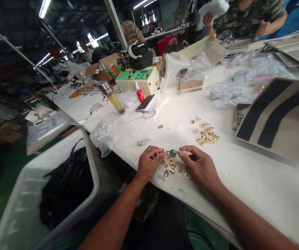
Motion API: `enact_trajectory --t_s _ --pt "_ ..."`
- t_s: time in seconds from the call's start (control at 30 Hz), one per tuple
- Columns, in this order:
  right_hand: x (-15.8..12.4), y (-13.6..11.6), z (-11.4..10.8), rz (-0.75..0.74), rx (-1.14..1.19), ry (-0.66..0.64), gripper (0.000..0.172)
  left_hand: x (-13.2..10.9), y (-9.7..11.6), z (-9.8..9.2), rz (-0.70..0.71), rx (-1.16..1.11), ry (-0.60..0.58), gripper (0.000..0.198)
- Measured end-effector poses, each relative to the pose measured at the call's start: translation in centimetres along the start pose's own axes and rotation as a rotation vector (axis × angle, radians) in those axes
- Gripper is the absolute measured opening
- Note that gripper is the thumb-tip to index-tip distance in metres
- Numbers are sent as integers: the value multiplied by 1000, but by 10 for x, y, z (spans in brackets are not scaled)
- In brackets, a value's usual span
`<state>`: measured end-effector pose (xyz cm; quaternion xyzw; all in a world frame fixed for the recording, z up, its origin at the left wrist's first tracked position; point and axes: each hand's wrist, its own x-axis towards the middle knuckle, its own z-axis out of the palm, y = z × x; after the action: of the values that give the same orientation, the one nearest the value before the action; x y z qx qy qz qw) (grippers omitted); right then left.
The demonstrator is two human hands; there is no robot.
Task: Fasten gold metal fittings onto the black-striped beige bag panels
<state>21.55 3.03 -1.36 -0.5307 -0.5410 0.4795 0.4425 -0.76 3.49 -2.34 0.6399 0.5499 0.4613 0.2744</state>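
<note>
The left hand (148,164) pinches one small, shiny gold fitting (164,151) between thumb and fingertips; the right hand (198,162) has its fingers closed round one slim, pale stick (188,152), its tip at a round green-rimmed dish (173,156). Roughly ten curved metal pieces (172,171) lie just below on the smooth white table (243,198). Beyond sit one glittering heap (207,136), too tangled to count, one red plastic bottle (140,95) and one clear tumbler (115,102).

On the desk (245,184), a hand could pass right of the right hand (203,166), or between the notebook (146,103) and the gold pile (208,136). The striped panel (279,114) blocks the space right of that pile; loose gold pieces (172,170) crowd the near edge between both hands.
</note>
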Motion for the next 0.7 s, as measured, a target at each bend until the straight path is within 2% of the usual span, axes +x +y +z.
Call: enact_trajectory --t_s 0.27,0.37,0.5,0.6,0.7 --pt "0 0 2 18 21 -29 53 -1 7 0 -48 26 -17 16" --pt "1 -1 1 13 0 -36 50 -1 7 1 -37 35 -21 14" --pt "4 -1 -3 -21 -173 -26 44 -2 8 2 16 48 -36 13" --pt "5 0 -4 -32 -306 -21 57 -3 10 3 38 67 -31 13" --pt "7 1 -5 -87 -277 -17 44 -4 10 4 48 96 1 14"
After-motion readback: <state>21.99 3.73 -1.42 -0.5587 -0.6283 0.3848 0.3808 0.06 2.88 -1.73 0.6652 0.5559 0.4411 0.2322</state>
